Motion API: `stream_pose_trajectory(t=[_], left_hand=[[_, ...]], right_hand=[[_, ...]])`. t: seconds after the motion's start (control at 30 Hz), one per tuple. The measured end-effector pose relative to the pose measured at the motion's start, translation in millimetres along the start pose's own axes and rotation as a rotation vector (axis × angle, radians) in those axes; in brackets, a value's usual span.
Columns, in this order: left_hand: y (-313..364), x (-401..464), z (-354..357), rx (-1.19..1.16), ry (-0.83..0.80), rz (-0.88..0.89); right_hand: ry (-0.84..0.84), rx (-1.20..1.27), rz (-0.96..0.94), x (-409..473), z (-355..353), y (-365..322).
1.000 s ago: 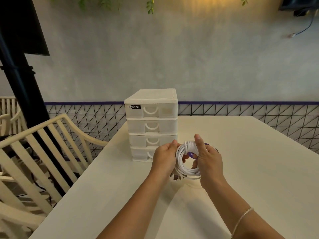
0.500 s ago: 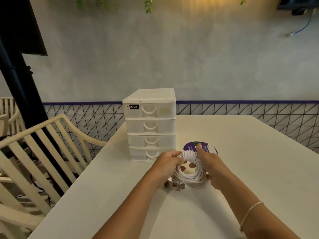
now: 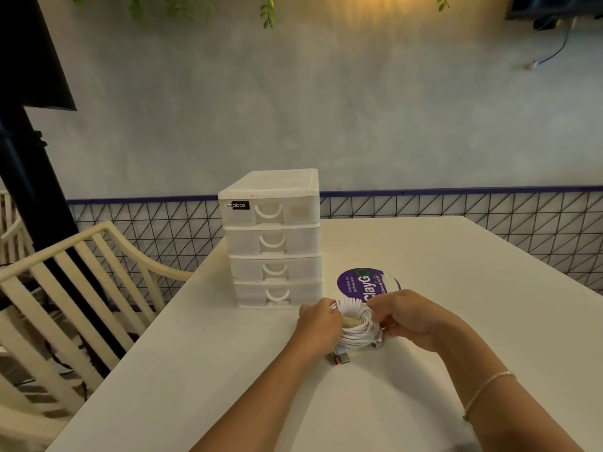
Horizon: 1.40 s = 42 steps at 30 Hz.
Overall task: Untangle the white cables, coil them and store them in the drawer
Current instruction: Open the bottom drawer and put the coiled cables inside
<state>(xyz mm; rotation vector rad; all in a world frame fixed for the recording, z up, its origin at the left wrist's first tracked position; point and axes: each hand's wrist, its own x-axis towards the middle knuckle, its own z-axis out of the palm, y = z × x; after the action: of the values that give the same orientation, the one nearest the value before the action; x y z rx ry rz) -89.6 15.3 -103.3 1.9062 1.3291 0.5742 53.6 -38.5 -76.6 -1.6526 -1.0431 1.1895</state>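
Observation:
A coil of white cables [image 3: 356, 324] lies low on the white table [image 3: 456, 288], just in front of a white plastic drawer unit [image 3: 272, 239] whose drawers are all closed. My left hand [image 3: 318, 324] grips the coil's left side. On the right side my right hand [image 3: 411, 316] holds the coil, fingers curled over its top. Metal plug ends [image 3: 340, 357] stick out under the coil toward me.
A round purple sticker [image 3: 357, 283] is on the table behind the coil. A cream slatted chair [image 3: 81, 288] stands at the table's left edge. A black wire fence runs behind the table, with a dark post at the far left.
Both hands have lowered the coil from mid-air down onto the table, tipping it from upright toward flat. The purple sticker behind it has come into view.

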Motion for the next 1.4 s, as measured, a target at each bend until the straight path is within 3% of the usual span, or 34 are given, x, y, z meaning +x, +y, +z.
stream_pose_trajectory(t=[0.2,0.5,0.77,0.93,1.07,1.2,1.33,1.4], left_hand=[[1,0,0,0.272,0.036,0.022],[-8,5,2,0.418,0.106,0.046],[-1,-1,-3,0.384,0.197,0.096],[6,-2,-21,0.352,0.204,0.133],[13,-10,-52,0.297,0.337,0.236],[22,-12,-93,0.244,0.539,0.375],[30,-7,-131,0.391,0.732,0.521],[33,-3,-146,0.478,0.750,0.556]], right_hand=[[-0.146,-0.221,-0.072,-3,-8,6],[-0.061,-0.339,-0.099,-3,1,5],[0.008,-0.287,-0.015,-6,-3,-8],[0.115,-0.344,-0.090,-9,5,-30],[0.277,-0.540,-0.258,-8,28,-52],[0.212,-0.862,-0.341,1,68,-65],[0.187,-1.139,-0.355,17,111,-62],[0.228,-1.221,-0.383,22,127,-59]])
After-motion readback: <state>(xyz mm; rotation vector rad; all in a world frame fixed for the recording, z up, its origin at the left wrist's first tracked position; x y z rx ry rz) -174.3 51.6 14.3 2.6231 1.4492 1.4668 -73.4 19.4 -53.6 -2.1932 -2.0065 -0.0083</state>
